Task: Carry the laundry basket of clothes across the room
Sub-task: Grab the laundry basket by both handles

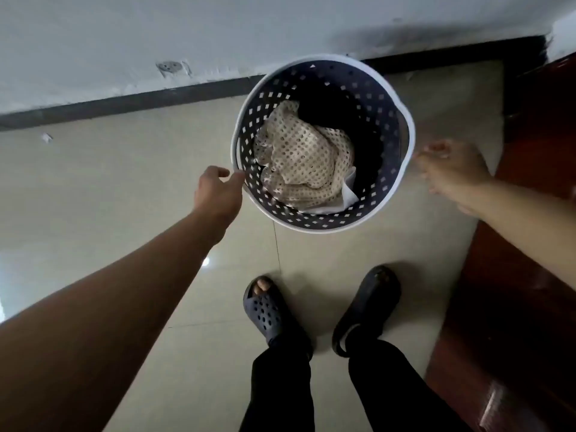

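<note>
Navy perforated plastic laundry basket with a white rim stood on the beige tiled floor near the wall, holding a cream crocheted garment. The left hand touched the rim, fingers loose; the right hand, blurred, hung open just beside it.
</note>
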A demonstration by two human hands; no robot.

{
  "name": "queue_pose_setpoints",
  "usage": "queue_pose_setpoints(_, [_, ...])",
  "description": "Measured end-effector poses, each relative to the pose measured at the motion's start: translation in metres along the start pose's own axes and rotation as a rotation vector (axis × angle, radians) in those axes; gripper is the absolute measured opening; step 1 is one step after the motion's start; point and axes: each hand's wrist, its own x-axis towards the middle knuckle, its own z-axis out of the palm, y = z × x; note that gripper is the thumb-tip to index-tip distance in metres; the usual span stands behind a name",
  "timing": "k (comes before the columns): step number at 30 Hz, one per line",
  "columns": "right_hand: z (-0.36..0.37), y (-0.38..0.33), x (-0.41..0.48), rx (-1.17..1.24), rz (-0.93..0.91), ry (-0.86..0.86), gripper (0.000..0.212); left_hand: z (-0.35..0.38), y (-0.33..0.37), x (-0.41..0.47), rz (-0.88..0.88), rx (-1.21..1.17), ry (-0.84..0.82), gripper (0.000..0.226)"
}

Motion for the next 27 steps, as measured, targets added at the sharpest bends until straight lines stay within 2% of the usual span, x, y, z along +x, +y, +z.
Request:
queue_pose_setpoints(3, [0.014, -0.012, 0.014, 0.062, -0.055, -0.003, 0.019, 0.017, 0.004, 0.021, 0.055, -0.014, 0.024, 0.031])
queue_pose_setpoints(7, [0.024, -0.016, 0.024, 0.124, -0.055, -0.045, 0.025, 0.027, 0.0, 0.029, 0.062, -0.08, 0.069, 0.022])
queue_pose_setpoints(11, [0.007, -0.019, 0.006, 0.115, -0.043, -0.029, 0.039, 0.018, 0.004, 0.004, 0.065, -0.122, 0.034, 0.016])
queue_pose_setpoints(18, [-0.066, -0.045, -0.077, 0.161, -0.076, -0.02, 0.047, -0.036, 0.041, -0.094, 0.112, -0.118, 0.092, 0.023])
queue_pose_setpoints(27, [-0.193, -0.087, -0.233, 0.278, -0.184, -0.005, 0.039, -0.134, 0.087, -0.271, 0.221, -0.173, 0.107, 0.025])
